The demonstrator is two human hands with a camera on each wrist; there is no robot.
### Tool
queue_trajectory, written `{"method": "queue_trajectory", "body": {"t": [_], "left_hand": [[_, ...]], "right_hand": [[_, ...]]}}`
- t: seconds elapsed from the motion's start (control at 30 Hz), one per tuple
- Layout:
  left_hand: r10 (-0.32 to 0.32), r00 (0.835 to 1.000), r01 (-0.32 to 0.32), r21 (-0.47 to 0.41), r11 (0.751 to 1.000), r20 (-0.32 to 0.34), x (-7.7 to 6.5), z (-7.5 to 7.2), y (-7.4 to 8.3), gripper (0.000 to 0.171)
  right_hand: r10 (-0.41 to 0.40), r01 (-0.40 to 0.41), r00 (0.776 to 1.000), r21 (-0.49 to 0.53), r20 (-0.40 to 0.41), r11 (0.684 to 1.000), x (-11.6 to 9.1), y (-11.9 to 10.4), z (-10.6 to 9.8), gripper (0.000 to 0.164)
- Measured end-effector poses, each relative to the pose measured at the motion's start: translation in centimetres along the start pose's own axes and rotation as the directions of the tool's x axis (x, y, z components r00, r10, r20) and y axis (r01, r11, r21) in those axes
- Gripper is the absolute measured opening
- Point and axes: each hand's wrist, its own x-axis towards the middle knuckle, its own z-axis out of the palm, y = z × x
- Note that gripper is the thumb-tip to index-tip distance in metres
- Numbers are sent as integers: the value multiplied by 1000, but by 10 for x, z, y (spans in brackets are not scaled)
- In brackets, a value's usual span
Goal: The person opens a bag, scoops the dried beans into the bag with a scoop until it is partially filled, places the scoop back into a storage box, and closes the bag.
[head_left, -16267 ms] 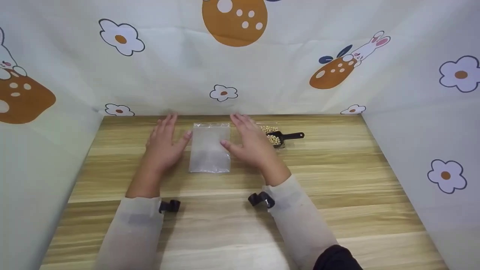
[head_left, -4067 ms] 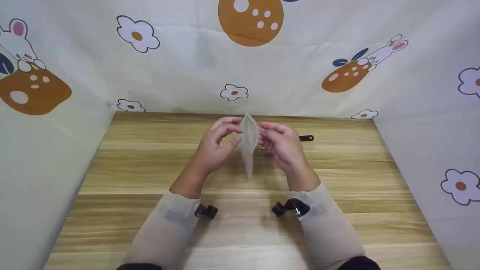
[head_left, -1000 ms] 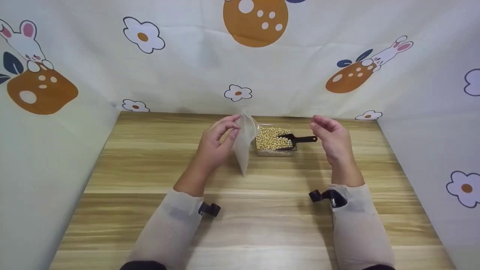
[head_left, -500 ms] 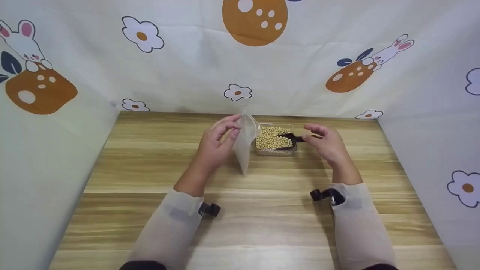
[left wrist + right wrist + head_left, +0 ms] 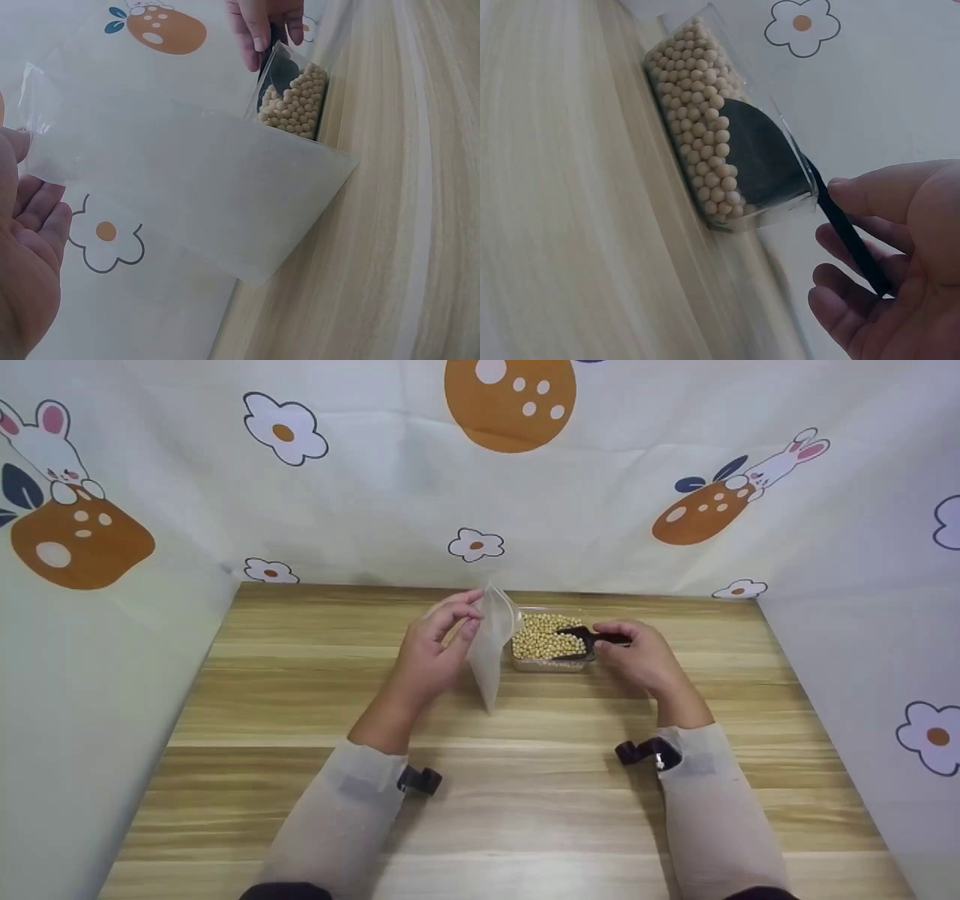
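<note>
In the head view my left hand (image 5: pixel 433 649) pinches a translucent plastic bag (image 5: pixel 489 660) by its upper left side. The bag hangs upright with its mouth parted at the top; its lower end reaches the table in the left wrist view. Just right of it stands a clear plastic box (image 5: pixel 551 666) holding yellowish soybeans (image 5: pixel 541 636). A black scoop (image 5: pixel 765 150) lies with its blade among the beans, its handle sticking out over the box's right side. My right hand (image 5: pixel 641 656) has thumb and fingers about that handle, the thumb against it near the blade.
The wood-grain table (image 5: pixel 480 810) spreads below both arms. Pale curtains (image 5: pixel 360 495) printed with flowers and rabbits on orange fruit rise behind and at both sides. A black wrist mount (image 5: pixel 420 780) sticks out from each sleeve.
My right hand left the bag, moved right, then came down and leftward onto the scoop handle. Earlier the bag lay flat; now my left hand holds it up, nearly still over the last second.
</note>
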Motion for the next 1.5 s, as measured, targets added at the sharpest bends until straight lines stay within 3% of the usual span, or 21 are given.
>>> {"method": "queue_trajectory", "body": {"t": [0.77, 1.5], "left_hand": [[-12, 1000, 12, -17, 1000, 8, -1, 1, 0, 25], [-10, 1000, 10, -29, 1000, 2, 0, 1, 0, 25]], "right_hand": [[-92, 97, 995, -194, 36, 976, 2, 6, 0, 31], [-57, 59, 998, -51, 38, 997, 5, 16, 0, 32]]}}
